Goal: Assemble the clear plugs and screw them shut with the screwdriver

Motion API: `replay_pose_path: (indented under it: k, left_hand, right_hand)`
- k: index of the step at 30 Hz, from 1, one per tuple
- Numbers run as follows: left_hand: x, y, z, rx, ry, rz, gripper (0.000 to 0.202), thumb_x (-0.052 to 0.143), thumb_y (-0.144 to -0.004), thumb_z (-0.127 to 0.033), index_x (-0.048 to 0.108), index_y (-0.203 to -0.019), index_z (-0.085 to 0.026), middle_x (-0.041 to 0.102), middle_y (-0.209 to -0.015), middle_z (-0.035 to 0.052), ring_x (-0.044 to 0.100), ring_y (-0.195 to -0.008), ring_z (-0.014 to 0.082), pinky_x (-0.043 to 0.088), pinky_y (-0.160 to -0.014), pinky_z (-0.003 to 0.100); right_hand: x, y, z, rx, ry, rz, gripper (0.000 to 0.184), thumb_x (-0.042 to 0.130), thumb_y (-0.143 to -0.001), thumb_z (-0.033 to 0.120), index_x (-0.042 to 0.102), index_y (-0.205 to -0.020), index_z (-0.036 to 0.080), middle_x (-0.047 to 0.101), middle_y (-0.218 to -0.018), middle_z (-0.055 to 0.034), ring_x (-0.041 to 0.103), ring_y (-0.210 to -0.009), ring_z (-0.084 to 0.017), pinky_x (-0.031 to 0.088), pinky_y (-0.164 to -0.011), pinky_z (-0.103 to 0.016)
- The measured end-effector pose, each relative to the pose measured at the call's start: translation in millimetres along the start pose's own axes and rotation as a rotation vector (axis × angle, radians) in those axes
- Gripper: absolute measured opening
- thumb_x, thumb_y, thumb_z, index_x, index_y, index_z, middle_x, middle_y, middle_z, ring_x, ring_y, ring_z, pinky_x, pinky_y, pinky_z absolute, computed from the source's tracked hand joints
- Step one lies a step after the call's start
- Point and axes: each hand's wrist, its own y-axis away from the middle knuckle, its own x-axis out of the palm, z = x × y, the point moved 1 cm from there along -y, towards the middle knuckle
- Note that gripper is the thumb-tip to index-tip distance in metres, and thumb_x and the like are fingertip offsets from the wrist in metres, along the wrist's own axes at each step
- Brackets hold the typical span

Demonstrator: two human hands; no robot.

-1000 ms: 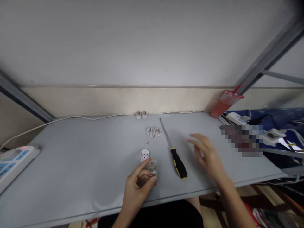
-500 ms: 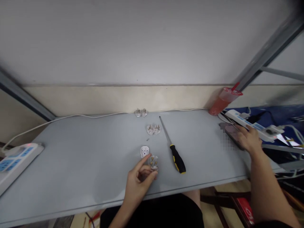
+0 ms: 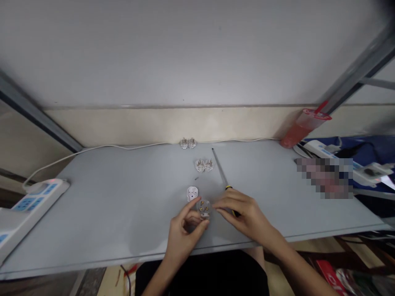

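Note:
My left hand (image 3: 189, 224) pinches a clear plug body (image 3: 203, 209) with brass-coloured terminals between thumb and forefinger, above the tabletop. My right hand (image 3: 243, 211) is beside it, fingers drawn together with their tips at the plug body's right edge; whether they touch it or hold something small cannot be made out. Under this hand lies a screwdriver (image 3: 221, 169), its black and yellow handle mostly covered. A white plug cover (image 3: 192, 193) rests just behind my left fingertips. Beyond it is a small metal screw (image 3: 196, 178).
Two pairs of clear plug parts (image 3: 204, 165) (image 3: 188, 143) sit farther back. Power strips stand at the left (image 3: 33, 207) and right (image 3: 327, 152). A red drink cup (image 3: 300, 130) leans by the wall near a blurred-out patch. A white cable (image 3: 123, 146) runs along the back edge.
My right hand has left the phone-like object at the right and come in beside the plug body, over the screwdriver handle. My left hand keeps its hold; the view has shifted slightly.

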Motion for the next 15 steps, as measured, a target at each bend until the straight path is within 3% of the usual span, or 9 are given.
replay_pose_path:
  k: [9, 15]
  left_hand:
    - [-3.2, -1, 3, 0.069, -0.029, 0.030, 0.054, 0.069, -0.073, -0.023, 0.059, -0.126, -0.015, 0.070, -0.069, -0.0002, 0.066, -0.064, 0.0145, 0.056, -0.070, 0.025]
    - [-3.4, -1, 1, 0.080, -0.026, 0.011, 0.052, 0.071, -0.074, -0.026, 0.061, -0.124, -0.016, 0.069, -0.067, -0.0007, 0.066, -0.061, 0.0141, 0.056, -0.067, 0.024]
  right_hand:
    - [10, -12, 3, -0.051, 0.120, 0.167, 0.012, 0.053, -0.091, 0.021, 0.063, -0.086, 0.017, 0.061, -0.081, -0.0006, 0.054, -0.081, -0.010, 0.045, -0.072, -0.022]
    - [20, -13, 4, -0.100, 0.349, 0.163, 0.012, 0.053, -0.090, 0.021, 0.058, -0.081, 0.015, 0.058, -0.082, -0.0034, 0.050, -0.084, -0.016, 0.042, -0.074, -0.030]
